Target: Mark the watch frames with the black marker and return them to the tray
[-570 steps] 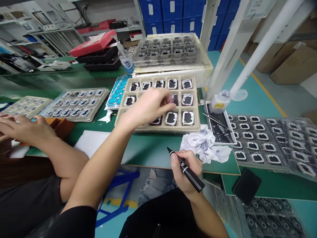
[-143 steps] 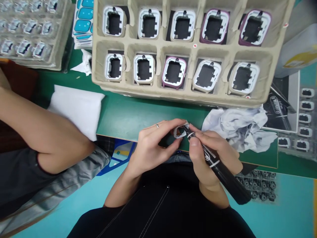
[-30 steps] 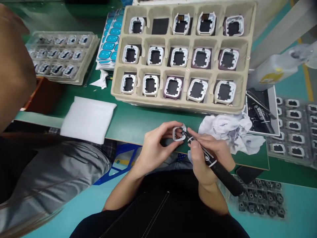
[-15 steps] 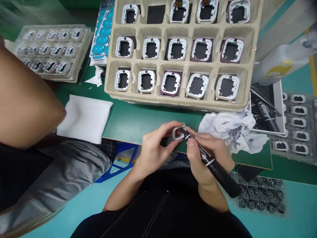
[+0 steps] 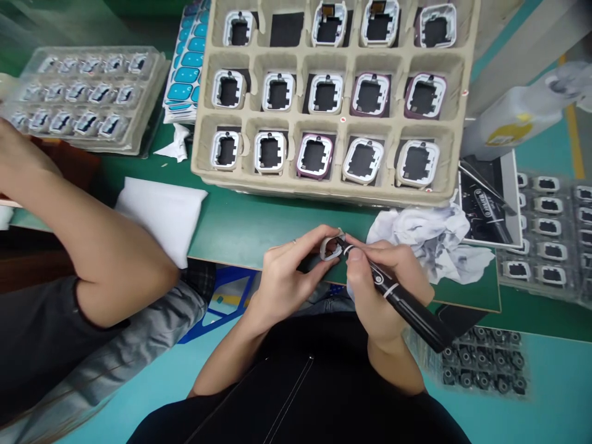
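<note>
Between the thumb and fingers of my left hand [image 5: 289,274] is a small light-coloured watch case frame [image 5: 327,248], tilted up on its side. My right hand [image 5: 386,283] is closed around a thick black marker pen [image 5: 407,308] with white rings. Its tip reaches the inside edge of the frame; the exact contact point is too small to make out. Both hands are close together over the front edge of the green table [image 5: 231,231]. Beyond them stands a beige moulded tray [image 5: 296,185] with similar frames in its compartments, some white, some purple-edged.
Crumpled white cloth [image 5: 416,231] lies right of my hands, beside an open box [image 5: 515,216] and a spray bottle [image 5: 513,123]. A folded white cloth [image 5: 161,209] is at left. A co-worker's arm [image 5: 106,246] extends there, near a clear tray [image 5: 134,145]. Blue sticker sheets [image 5: 182,92] lie behind.
The co-worker's arm at left has swung, its elbow now farther right over the folded cloth. My hands keep their hold; the frame is turned slightly against the marker tip.
</note>
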Demonstrator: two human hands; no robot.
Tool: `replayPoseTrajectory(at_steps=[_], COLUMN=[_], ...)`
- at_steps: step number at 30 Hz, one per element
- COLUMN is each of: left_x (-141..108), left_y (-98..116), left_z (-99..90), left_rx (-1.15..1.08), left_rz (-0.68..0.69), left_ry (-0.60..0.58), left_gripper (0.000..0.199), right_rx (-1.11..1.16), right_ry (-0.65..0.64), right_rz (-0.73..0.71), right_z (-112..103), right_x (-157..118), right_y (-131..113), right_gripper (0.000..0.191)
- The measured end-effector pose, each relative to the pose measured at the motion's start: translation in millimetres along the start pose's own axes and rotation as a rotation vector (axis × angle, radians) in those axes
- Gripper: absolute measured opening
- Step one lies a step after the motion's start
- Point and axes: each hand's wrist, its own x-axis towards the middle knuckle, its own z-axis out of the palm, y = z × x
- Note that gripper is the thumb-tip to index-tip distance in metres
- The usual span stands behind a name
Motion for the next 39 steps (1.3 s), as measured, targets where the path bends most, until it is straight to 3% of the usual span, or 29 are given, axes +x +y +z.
replayPoseTrajectory(at_steps=[9,20,39], left_x=[-1.2,2.4,-1.6], left_y=[-3.1,-5.0,-1.1], left_z=[0.1,-3.7,-1.3], left_rx=[-0.008,-0.375,-0.114], left_rz=[0.019,-0.218,-0.127], left_ry=[0.008,-0.031,-0.003], left_gripper=[0.035,0.051,0.04], right_rx=[-0.112,-0.003,-0.074], right_ry=[-0.026,0.019,-0.03], right_rz=[-0.037,-0.073,-0.046], right_z=[1.7,7.1,0.8], right_x=[10.1,0.1,2.0], right_y=[-12.8,-0.2,-6.0], right_gripper=[0.02,0.014,0.014])
